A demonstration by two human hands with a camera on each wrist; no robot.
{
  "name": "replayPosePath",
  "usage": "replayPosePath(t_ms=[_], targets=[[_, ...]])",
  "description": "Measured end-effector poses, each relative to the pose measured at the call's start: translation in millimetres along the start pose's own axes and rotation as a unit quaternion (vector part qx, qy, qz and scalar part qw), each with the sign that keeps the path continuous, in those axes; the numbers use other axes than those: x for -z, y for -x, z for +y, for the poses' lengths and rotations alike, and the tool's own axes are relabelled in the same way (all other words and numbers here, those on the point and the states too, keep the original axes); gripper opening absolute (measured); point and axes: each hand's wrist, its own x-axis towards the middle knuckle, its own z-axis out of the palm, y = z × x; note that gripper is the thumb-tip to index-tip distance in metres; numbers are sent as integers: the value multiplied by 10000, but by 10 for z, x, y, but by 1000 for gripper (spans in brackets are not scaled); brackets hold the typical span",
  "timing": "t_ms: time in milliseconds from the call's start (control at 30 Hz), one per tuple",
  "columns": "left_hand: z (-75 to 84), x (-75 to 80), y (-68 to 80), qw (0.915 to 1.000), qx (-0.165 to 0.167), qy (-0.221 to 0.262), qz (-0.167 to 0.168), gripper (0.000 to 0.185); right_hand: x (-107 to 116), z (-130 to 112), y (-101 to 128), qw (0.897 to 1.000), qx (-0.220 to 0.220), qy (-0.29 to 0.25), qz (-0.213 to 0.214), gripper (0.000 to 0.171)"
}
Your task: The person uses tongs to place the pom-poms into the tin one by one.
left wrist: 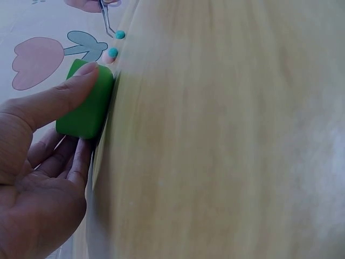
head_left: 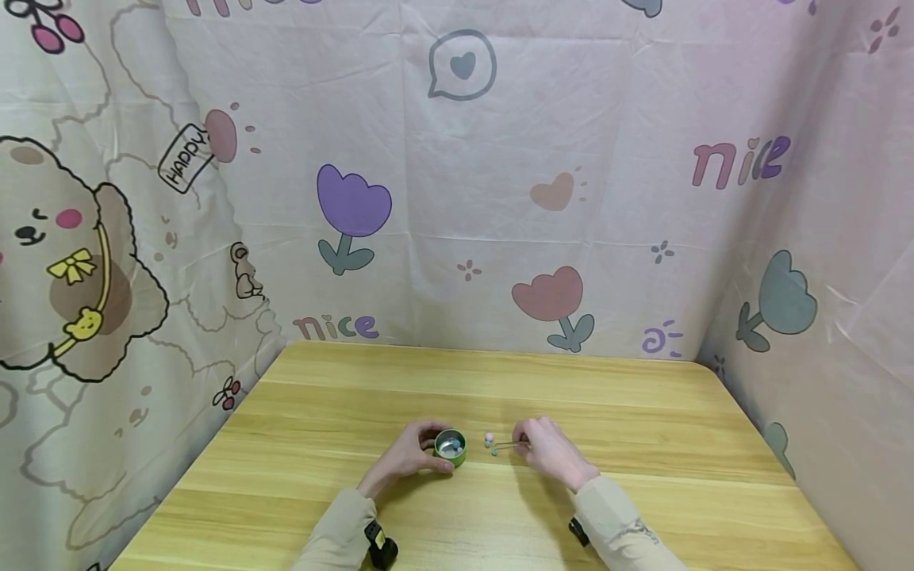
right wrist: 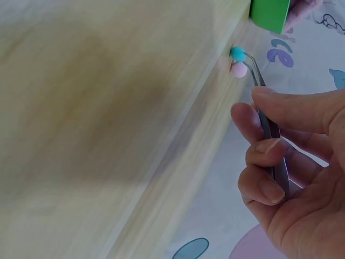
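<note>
My left hand (head_left: 408,455) holds a small green tin (left wrist: 89,105) on the table, thumb on the near side and fingers on the far side. Its open top faces up, and a few small balls (head_left: 457,445) lie inside its silvery interior. To the right, thumb and fingers of my right hand (head_left: 551,454) grip metal tweezers (right wrist: 276,141) with bent tips. Those tips are parted, right at a teal ball (right wrist: 237,53) in the right wrist view. Between tin and tweezers, a pink ball (head_left: 489,436) and a second teal ball (head_left: 488,445) sit close together.
Both hands work over a light wood-grain table (head_left: 343,388). A printed cloth (head_left: 457,198) hangs along its back and sides. Black wrist devices (head_left: 382,547) are strapped at both sleeves.
</note>
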Motion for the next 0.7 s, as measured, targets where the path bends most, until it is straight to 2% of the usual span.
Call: replayPosePath(t_ms=[700], targets=[[-13,5,1,10000,-30,-1,-36,61,-30,11,1,9998,-76,-50,-150,6]])
